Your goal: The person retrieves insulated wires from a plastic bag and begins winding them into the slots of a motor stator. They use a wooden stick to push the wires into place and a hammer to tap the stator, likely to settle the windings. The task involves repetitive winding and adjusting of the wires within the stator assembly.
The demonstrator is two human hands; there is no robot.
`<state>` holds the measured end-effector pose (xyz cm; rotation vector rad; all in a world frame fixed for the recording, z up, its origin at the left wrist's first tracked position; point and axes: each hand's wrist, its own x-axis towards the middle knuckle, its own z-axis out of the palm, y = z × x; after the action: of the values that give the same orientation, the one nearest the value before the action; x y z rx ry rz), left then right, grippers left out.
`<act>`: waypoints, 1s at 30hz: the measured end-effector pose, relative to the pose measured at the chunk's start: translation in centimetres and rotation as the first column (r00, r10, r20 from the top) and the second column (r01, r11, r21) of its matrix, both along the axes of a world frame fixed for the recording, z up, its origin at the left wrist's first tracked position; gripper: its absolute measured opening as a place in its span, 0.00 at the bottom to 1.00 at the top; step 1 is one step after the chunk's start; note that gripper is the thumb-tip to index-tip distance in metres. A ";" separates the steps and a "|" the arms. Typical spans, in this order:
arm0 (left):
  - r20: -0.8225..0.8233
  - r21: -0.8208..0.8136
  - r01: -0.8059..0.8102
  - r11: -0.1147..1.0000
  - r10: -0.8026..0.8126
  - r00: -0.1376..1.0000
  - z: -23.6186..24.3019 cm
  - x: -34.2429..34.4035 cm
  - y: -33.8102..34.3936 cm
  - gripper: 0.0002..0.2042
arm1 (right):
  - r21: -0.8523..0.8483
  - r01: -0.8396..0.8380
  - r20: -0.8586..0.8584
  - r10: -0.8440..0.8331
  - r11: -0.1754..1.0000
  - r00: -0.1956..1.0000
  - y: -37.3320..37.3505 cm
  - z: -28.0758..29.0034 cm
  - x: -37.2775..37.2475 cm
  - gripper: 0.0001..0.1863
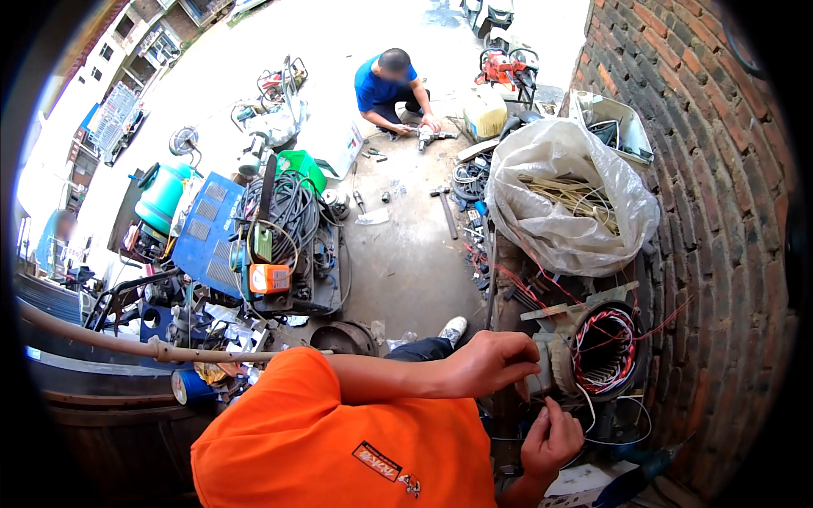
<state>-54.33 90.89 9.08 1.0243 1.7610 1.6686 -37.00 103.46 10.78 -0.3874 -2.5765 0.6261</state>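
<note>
Wound motor housing lies just right of both hands

The motor housing (559, 351) rests on its side, its round opening facing the person's right and showing red and white windings (629, 351) around the inner wall. Thin red wires (669, 323) stray from it, and a white cable (590, 408) curves below.

The left hand (501, 362) reaches across to the near left of the housing, fingers bent downward beside its grey side; whether they touch it cannot be told. The right hand (552, 438) is just below, thumb and fingers drawn close together. The hands are apart from each other, and whether either pinches a wire is too small to tell.

Beyond the housing stands a whitish sack (542, 241) of pale strips (576, 200), with a brick wall (720, 212) to the right. A hammer (446, 212) lies on the floor (398, 279). Farther off, a co-worker in blue (381, 89) crouches, hands at a metal tool (426, 135). At left, coiled black cable (292, 207) lies near a blue panel (207, 233) and a green bin (306, 168).
</note>
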 end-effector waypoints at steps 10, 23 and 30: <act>-0.553 -0.115 0.249 0.962 -0.270 0.788 1.2 -2.8 -1.9 0.12 | -0.118 0.001 -0.013 -0.003 0.993 1.000 0.5 0.6 0.4 0.09; 0.955 -0.003 0.594 0.804 -0.175 0.241 -1.9 -3.3 -0.8 0.13 | -0.037 -0.037 0.001 0.037 0.999 0.999 0.5 0.4 1.1 0.09; 0.578 -0.148 0.317 0.937 -0.179 0.797 0.3 -1.5 -0.6 0.09 | -0.082 0.000 0.004 0.001 0.997 1.000 0.3 0.5 1.2 0.09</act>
<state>-55.85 90.27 9.36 0.5474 1.3233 1.3621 -35.83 103.74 11.32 -0.4157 -2.5608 0.7343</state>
